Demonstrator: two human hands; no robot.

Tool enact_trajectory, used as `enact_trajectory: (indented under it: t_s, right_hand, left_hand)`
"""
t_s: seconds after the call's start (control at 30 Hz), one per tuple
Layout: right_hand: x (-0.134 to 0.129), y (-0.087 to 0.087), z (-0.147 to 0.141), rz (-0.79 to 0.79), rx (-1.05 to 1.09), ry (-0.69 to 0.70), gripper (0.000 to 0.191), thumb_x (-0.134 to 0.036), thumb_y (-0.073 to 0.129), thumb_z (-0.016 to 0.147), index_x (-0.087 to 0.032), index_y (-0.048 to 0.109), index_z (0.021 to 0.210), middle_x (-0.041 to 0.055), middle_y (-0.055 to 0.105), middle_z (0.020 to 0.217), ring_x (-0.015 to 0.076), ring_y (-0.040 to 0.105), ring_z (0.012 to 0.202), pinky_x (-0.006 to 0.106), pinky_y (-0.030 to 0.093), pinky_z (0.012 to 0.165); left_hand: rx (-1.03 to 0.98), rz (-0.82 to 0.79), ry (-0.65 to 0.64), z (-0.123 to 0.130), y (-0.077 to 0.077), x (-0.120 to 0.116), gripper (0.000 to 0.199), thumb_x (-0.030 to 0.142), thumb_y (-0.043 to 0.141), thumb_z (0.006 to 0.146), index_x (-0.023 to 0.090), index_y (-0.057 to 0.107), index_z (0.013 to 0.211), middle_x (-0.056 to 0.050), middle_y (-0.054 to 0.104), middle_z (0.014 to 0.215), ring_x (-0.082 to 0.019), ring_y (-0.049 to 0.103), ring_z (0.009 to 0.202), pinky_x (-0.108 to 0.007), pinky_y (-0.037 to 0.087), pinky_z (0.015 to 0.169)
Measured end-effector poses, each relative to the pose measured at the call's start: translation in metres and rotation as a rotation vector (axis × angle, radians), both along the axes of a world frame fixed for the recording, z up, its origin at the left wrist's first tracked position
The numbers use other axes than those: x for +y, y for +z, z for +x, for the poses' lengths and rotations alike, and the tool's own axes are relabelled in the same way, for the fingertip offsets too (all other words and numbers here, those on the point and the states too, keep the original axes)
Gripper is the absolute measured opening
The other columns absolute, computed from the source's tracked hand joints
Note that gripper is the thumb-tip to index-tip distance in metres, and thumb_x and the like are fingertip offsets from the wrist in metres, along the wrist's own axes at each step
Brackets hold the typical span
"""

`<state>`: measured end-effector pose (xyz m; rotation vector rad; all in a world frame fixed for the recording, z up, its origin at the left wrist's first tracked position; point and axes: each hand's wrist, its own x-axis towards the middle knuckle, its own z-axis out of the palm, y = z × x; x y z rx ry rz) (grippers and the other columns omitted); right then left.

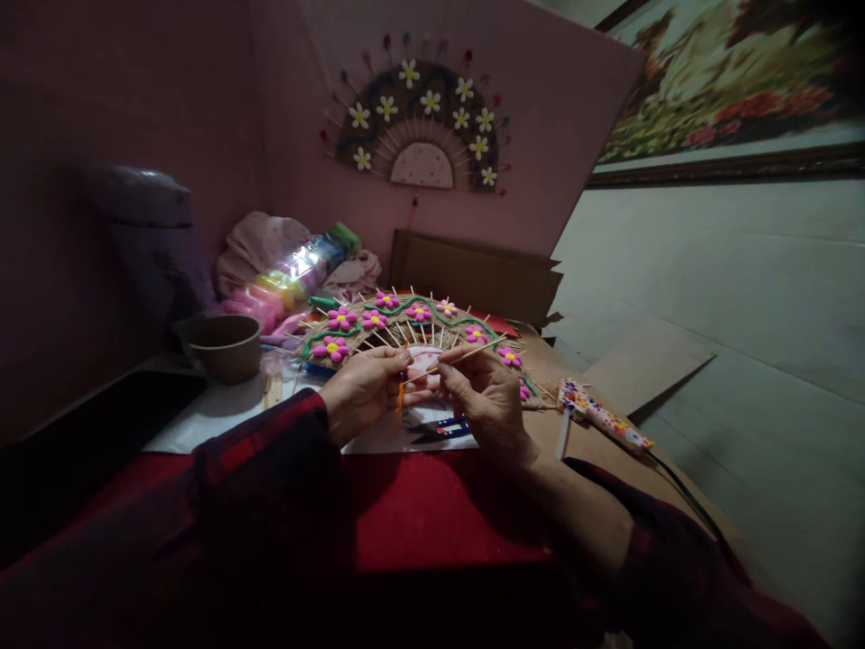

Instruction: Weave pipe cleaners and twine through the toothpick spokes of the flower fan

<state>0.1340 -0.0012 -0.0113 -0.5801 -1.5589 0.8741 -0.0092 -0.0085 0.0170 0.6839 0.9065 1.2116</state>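
My left hand (365,389) pinches a short orange strand (401,397) between thumb and forefinger, its end hanging below the fingers. In my right hand (487,397) is a thin wooden stick (487,345), slanting down to the left with its tip close to the strand. Whether tip and strand touch I cannot tell. Just behind both hands rests a fan-shaped craft piece (397,314) of brown cord, with pink flowers, a green wavy line and sticks poking from its rim. Small blue-handled scissors (442,430) lie beneath my hands on a white sheet (378,440).
A glue gun (604,415) with flowered covering lies at the right, its cord trailing off. Left are a brown pot (224,347) and bagged coloured clay (297,275). Cardboard (473,270) leans behind, under a finished-looking fan (423,117) with white flowers on a pink board.
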Motion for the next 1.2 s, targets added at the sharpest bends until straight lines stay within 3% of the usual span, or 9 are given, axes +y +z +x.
enact_trajectory:
  t_s: [0.33, 0.53, 0.67, 0.8, 1.0, 1.2]
  right_hand:
    - [0.002, -0.005, 0.001, 0.024, -0.038, 0.036, 0.008, -0.025, 0.063, 0.081, -0.02, 0.059, 0.086, 0.0009, 0.065, 0.08, 0.0122, 0.064, 0.07, 0.025, 0.053, 0.06]
    - [-0.003, 0.001, -0.002, -0.098, 0.032, 0.187, 0.011, -0.026, 0.065, 0.078, -0.019, 0.059, 0.082, 0.0039, 0.066, 0.091, 0.012, 0.064, 0.069, 0.025, 0.055, 0.056]
    - [-0.004, 0.006, 0.002, -0.144, -0.012, 0.237, 0.011, -0.024, 0.067, 0.075, -0.017, 0.059, 0.077, 0.0009, 0.064, 0.079, 0.0052, 0.053, 0.05, 0.017, 0.042, 0.04]
    - [-0.003, 0.007, 0.005, -0.218, -0.086, 0.296, 0.01, -0.024, 0.066, 0.075, -0.017, 0.058, 0.074, -0.0041, 0.057, 0.06, 0.0044, 0.046, 0.043, 0.016, 0.035, 0.037]
    - [-0.001, 0.0, 0.001, -0.106, -0.068, 0.202, 0.008, -0.025, 0.064, 0.078, -0.019, 0.059, 0.08, 0.003, 0.065, 0.09, 0.0064, 0.055, 0.055, 0.017, 0.041, 0.039]
    - [-0.002, 0.001, 0.001, -0.118, -0.136, 0.27, 0.007, -0.024, 0.064, 0.077, -0.018, 0.061, 0.079, 0.0021, 0.064, 0.087, 0.0049, 0.053, 0.049, 0.021, 0.047, 0.045]
  left_hand:
    - [0.009, 0.012, -0.002, 0.0, -0.001, 0.002, 0.016, 0.003, 0.042, 0.087, 0.013, 0.047, 0.076, -0.003, 0.06, 0.066, -0.012, 0.061, 0.053, -0.031, 0.057, 0.059]
    - [-0.021, 0.038, 0.003, -0.001, -0.004, 0.002, 0.019, -0.002, 0.042, 0.085, 0.012, 0.049, 0.074, -0.002, 0.058, 0.06, -0.011, 0.059, 0.05, -0.029, 0.056, 0.056]
    - [0.01, 0.063, -0.001, -0.002, -0.005, 0.002, 0.021, 0.001, 0.04, 0.087, 0.011, 0.052, 0.073, -0.004, 0.058, 0.056, -0.011, 0.058, 0.047, -0.023, 0.052, 0.05]
    - [-0.006, 0.088, -0.005, -0.002, -0.005, 0.002, 0.023, 0.0, 0.041, 0.086, 0.01, 0.055, 0.07, -0.004, 0.058, 0.055, -0.01, 0.057, 0.044, -0.021, 0.051, 0.047]
    - [-0.035, 0.099, -0.025, -0.003, -0.007, 0.002, 0.022, 0.001, 0.043, 0.086, 0.012, 0.053, 0.069, -0.003, 0.059, 0.06, -0.012, 0.06, 0.05, -0.027, 0.056, 0.053]
    - [0.047, 0.041, 0.003, -0.005, -0.006, 0.005, 0.017, 0.003, 0.047, 0.085, 0.013, 0.051, 0.072, -0.001, 0.057, 0.059, -0.011, 0.058, 0.047, -0.024, 0.053, 0.047]
